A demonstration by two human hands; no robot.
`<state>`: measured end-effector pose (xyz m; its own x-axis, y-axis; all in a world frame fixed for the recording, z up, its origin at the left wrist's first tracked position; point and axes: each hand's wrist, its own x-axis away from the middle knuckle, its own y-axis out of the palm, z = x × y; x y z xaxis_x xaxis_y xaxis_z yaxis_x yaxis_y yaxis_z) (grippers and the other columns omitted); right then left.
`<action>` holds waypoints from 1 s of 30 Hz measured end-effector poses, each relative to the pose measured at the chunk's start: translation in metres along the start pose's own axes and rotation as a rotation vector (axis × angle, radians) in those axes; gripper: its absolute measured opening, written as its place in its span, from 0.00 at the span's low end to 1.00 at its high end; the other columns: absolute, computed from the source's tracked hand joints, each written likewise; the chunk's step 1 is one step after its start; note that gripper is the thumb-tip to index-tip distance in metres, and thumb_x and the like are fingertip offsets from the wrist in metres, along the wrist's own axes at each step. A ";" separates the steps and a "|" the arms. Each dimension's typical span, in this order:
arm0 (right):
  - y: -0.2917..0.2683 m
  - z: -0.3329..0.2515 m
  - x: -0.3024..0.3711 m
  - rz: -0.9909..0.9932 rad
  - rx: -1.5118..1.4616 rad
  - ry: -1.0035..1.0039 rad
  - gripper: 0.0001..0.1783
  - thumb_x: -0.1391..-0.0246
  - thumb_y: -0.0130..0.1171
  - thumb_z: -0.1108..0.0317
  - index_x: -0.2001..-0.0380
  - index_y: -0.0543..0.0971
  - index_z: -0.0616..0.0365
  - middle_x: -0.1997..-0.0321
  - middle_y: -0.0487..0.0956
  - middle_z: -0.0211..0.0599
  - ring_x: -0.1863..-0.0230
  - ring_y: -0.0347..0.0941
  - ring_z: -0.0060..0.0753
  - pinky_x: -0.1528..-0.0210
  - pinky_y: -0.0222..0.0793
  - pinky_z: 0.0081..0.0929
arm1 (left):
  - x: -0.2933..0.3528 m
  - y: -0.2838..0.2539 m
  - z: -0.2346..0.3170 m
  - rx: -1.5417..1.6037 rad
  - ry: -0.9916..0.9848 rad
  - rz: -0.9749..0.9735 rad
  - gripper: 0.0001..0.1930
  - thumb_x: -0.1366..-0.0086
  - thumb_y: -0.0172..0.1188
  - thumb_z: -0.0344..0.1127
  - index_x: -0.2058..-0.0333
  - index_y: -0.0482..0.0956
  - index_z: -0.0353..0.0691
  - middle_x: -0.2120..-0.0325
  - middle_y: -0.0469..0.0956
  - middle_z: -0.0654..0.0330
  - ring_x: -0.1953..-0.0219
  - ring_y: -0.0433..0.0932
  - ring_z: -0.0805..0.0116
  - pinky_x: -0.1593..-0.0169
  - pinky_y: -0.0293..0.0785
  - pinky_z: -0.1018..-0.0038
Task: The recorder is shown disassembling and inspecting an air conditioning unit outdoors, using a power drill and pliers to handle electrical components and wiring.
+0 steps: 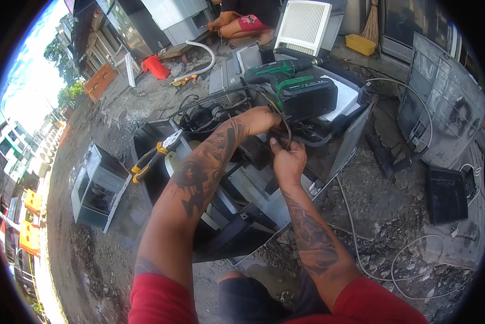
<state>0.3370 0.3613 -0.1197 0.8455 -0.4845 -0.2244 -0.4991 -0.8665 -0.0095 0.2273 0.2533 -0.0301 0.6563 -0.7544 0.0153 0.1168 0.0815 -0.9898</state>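
Note:
An opened metal appliance casing (285,208) lies in front of me, with dark parts, cables and tubes inside. Both of my forearms reach over it. My left hand (261,120) is closed with its fingertips down among the cables, and what they grip is hidden. Just below and to the right, my right hand (289,160) pinches a thin brown tube or cable (286,121) that curves down between the hands. A green cordless drill (294,81) with a black battery rests on the far side, beside my left hand. Pliers (149,162) with yellow-and-black handles lie on the casing's left edge.
A small metal box frame (98,186) stands on the ground at left. At right are a grey plastic panel (442,102), a black tray (447,195) and a loose pale cord (356,237). A white grille (303,27) leans at the back, near another person's bare legs (240,28).

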 end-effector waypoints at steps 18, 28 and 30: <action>-0.005 -0.015 0.005 -0.031 0.213 0.009 0.16 0.48 0.62 0.59 0.61 0.81 0.57 0.53 0.76 0.43 0.49 0.72 0.54 0.49 0.66 0.44 | -0.002 -0.007 0.011 0.502 -0.291 0.021 0.16 0.40 0.49 0.38 0.70 0.78 0.29 0.78 0.78 0.51 0.72 0.81 0.60 0.68 0.75 0.67; -0.004 -0.021 0.001 0.007 0.221 0.040 0.16 0.49 0.63 0.56 0.64 0.82 0.57 0.53 0.77 0.45 0.52 0.74 0.56 0.51 0.67 0.45 | 0.000 -0.011 0.007 0.464 -0.141 0.025 0.16 0.46 0.52 0.39 0.75 0.80 0.30 0.80 0.78 0.53 0.74 0.78 0.62 0.67 0.70 0.68; -0.003 -0.023 0.002 -0.016 0.242 0.055 0.16 0.49 0.62 0.56 0.64 0.82 0.57 0.53 0.77 0.45 0.52 0.74 0.56 0.51 0.67 0.46 | 0.001 -0.010 0.005 0.483 -0.170 0.024 0.15 0.46 0.52 0.39 0.76 0.80 0.30 0.80 0.78 0.53 0.74 0.77 0.62 0.67 0.70 0.69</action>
<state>0.3445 0.3608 -0.0977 0.8592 -0.4830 -0.1687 -0.5112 -0.8231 -0.2474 0.2300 0.2551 -0.0193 0.7702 -0.6353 0.0557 0.4048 0.4195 -0.8125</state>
